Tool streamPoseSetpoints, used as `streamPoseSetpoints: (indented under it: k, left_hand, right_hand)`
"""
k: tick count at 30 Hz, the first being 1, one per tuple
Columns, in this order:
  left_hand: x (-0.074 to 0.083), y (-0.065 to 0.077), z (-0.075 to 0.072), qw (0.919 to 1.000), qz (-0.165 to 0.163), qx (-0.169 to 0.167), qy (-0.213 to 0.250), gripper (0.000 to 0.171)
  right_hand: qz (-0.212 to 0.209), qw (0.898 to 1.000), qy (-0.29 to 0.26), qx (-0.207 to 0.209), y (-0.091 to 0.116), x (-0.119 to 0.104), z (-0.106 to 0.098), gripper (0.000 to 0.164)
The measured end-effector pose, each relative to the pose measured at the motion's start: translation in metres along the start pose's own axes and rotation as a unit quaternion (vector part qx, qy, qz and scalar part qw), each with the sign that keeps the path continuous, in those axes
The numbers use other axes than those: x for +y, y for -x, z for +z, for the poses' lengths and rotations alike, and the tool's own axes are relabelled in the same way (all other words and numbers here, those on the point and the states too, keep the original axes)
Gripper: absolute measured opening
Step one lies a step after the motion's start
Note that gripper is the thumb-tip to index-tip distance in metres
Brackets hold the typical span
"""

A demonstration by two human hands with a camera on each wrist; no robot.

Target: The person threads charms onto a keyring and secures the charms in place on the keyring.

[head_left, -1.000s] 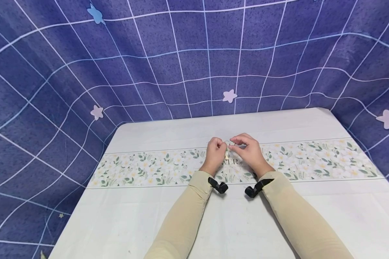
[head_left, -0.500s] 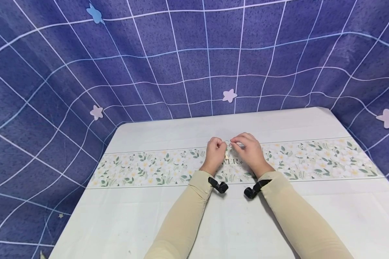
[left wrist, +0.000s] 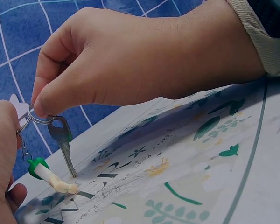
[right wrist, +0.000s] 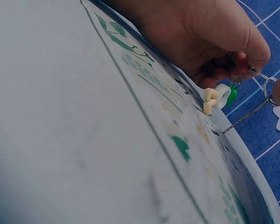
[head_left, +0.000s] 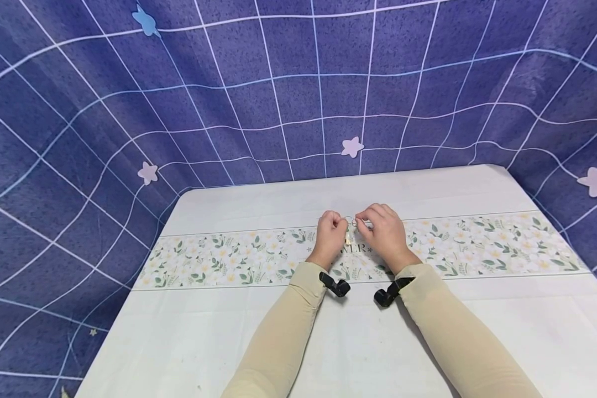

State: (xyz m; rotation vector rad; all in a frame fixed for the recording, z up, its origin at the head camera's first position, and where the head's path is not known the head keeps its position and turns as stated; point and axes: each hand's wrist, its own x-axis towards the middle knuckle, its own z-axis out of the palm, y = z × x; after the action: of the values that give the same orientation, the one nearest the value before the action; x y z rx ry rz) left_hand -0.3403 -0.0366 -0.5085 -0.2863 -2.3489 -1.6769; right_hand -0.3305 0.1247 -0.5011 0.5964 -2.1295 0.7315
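Observation:
Over the middle of the table, my left hand [head_left: 330, 236] and right hand [head_left: 384, 232] face each other with a keychain between them. In the left wrist view, the right hand's thumb and forefinger pinch a metal ring [left wrist: 43, 122] that carries a key [left wrist: 61, 138]. The key hangs with its tip close over the tabletop. A short chain [left wrist: 23, 143] leads down to a small figure charm [left wrist: 49, 176] in green, white and cream. In the right wrist view, the curled left fingers pinch the keychain's ring [right wrist: 259, 73] on the chain side, other fingers folded in.
A white tablecloth [head_left: 204, 337] with a printed floral band [head_left: 477, 249] covers the table. Dark blue curtain [head_left: 288, 94] with a pale grid and stars hangs behind and at both sides. Black wrist cameras [head_left: 335, 286] sit on both sleeves.
The right hand has drawn slightly to the right, its fingertips now closed together on the ring. More of the ring shows between the hands. The left hand has stayed in place.

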Motion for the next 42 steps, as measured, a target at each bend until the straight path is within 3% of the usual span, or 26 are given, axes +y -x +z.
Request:
streamPoseSetpoints:
  k: [13,18,21,26,33,42]
  left_hand:
    - [0.0002,0.0004,0.0017,0.9999,0.012,0.0,0.004,0.022]
    - [0.0001,0.0004,0.0015,0.9999,0.01,0.002,0.0,0.021]
    - [-0.0003,0.0005,0.001,0.9999,0.011,0.004,-0.004,0.02]
    - [-0.0009,-0.0001,0.0012,0.9998,0.016,0.007,-0.011,0.02]
    - [0.0005,-0.0003,0.0023,0.9996,0.025,0.009,-0.012,0.021]
    - [0.0017,0.0007,0.0014,0.9996,0.021,0.014,-0.014,0.022]
  right_hand:
    - [0.055,0.998,-0.014,-0.009,0.0015,-0.0033,-0.0007,0.006]
    - [0.11,0.993,-0.038,-0.035,0.0026,-0.0045,0.0,0.006]
    - [0.122,0.99,-0.043,-0.052,0.0032,-0.0039,0.0002,0.008]
    - [0.068,0.996,-0.021,-0.048,0.0022,-0.0017,-0.0009,0.014]
    - [-0.022,1.0,0.01,-0.015,0.0002,0.0012,-0.0011,0.011]
    - [-0.02,0.999,0.017,-0.019,0.0008,-0.0003,-0.0008,0.006]
